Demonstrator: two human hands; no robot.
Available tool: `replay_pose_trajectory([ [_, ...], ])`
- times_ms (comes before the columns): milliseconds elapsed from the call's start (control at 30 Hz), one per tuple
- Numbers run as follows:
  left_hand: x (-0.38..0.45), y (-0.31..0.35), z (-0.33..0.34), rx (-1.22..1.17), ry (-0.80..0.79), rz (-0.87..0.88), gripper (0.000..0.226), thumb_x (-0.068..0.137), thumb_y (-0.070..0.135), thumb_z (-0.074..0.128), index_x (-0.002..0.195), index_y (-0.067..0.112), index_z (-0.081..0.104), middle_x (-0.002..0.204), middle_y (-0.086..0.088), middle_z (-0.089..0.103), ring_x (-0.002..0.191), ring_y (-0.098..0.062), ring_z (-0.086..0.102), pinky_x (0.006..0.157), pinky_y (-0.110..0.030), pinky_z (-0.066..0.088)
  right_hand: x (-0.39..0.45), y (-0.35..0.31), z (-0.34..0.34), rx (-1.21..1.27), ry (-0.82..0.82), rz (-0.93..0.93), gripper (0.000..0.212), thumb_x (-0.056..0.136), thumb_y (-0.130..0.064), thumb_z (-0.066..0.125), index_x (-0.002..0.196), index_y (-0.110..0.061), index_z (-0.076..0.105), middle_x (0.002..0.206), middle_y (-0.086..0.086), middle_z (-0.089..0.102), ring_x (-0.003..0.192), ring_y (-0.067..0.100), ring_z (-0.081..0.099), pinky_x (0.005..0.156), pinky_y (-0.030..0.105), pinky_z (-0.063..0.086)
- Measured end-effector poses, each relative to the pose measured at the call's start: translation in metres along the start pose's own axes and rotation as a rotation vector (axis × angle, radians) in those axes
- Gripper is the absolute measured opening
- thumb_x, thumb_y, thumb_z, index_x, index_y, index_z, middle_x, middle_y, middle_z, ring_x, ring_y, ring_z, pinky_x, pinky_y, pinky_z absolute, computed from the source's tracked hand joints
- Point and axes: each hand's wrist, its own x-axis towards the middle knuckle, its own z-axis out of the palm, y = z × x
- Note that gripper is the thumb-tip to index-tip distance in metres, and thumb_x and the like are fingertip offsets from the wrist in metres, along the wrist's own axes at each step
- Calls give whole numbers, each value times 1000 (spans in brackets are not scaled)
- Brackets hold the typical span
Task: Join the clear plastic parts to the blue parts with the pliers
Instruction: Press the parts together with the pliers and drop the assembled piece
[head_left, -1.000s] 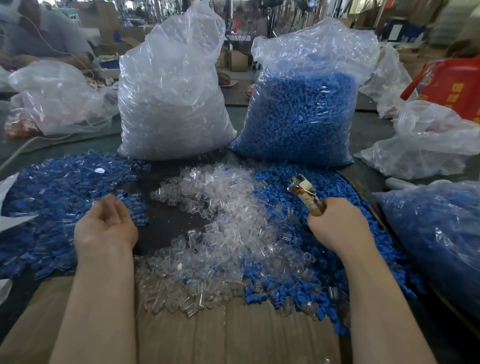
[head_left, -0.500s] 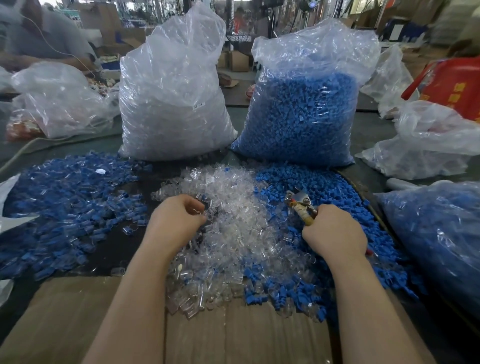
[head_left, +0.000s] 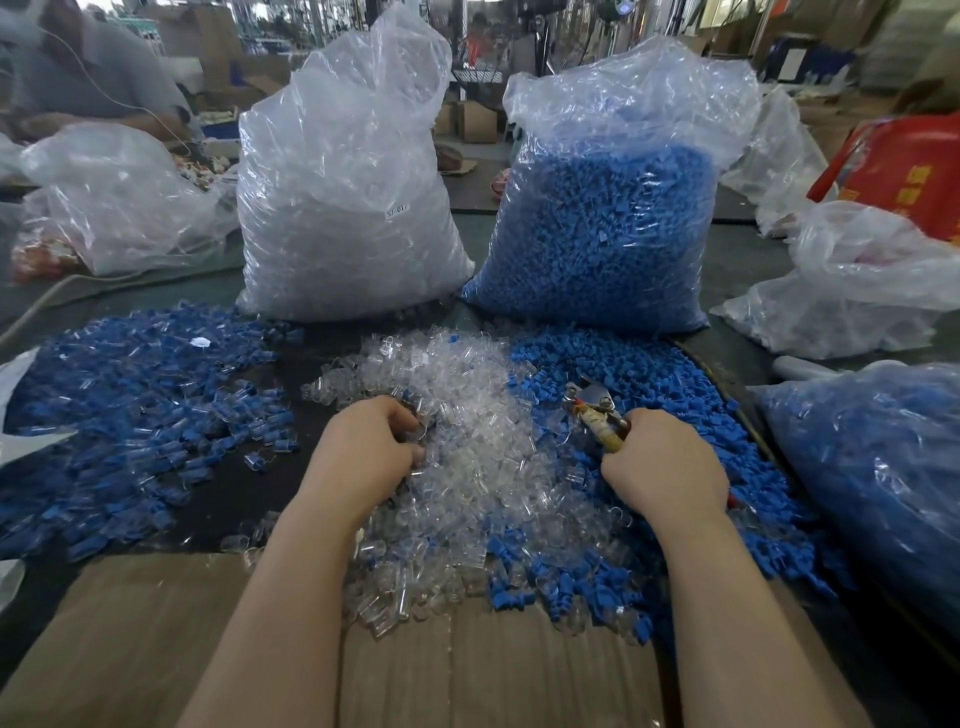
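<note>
the left hand (head_left: 363, 452) curls its fingers into the loose heap of small clear plastic parts (head_left: 467, 457) at the middle of the dark table (head_left: 234, 488). the right hand (head_left: 667, 462) grips the metal pliers with tape-wrapped handles (head_left: 597, 410) over the heap of small blue plastic parts (head_left: 649, 374); their tips point far-left. bare table lies left of the left hand, flat brown cardboard (head_left: 156, 639) along the near edge. the tall clear plastic sack of clear parts (head_left: 343, 208) bears a small label, too blurred to read.
</note>
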Motion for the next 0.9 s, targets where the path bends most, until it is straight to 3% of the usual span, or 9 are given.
replay_pose_trajectory([
  [467, -3, -1, -6, -163, 42, -38, 13, 82, 22, 79, 82, 30, 69, 83, 9, 70, 80, -10, 66, 69, -28, 50, 0, 0, -2, 85, 82, -13, 12, 87, -29, 59, 84, -20, 51, 72, 1, 53, 59, 17, 45, 47, 26, 27],
  [533, -5, 4, -8, -272, 79, -32, 10, 82, 25, 79, 84, 29, 70, 82, 9, 70, 79, -9, 66, 66, -26, 48, 1, 0, -2, 157, 116, -29, 14, 86, -29, 61, 81, -21, 51, 71, 0, 54, 59, 17, 47, 48, 26, 28],
  [700, -10, 22, -12, -653, 2, -8, 14, 84, 7, 75, 94, 14, 70, 87, -6, 75, 81, -19, 70, 79, -32, 59, 1, -8, -7, 513, 126, -103, 15, 82, -26, 65, 75, -24, 52, 68, -4, 57, 60, 16, 51, 51, 29, 36],
  [800, -13, 35, -11, -834, -50, 8, 16, 86, 1, 71, 97, 11, 71, 88, -6, 77, 85, -18, 74, 79, -26, 58, -1, -11, -9, 743, 101, -153, 17, 83, -22, 67, 73, -23, 54, 56, -11, 53, 50, 8, 42, 51, 31, 36],
  [900, -17, 45, -5, -935, -94, 16, 14, 87, -1, 68, 96, 9, 72, 90, -7, 77, 87, -18, 74, 76, -23, 59, -2, -15, -10, 882, 62, -194, 14, 86, -18, 68, 76, -17, 59, 51, -12, 47, 45, 5, 35, 50, 25, 35],
])
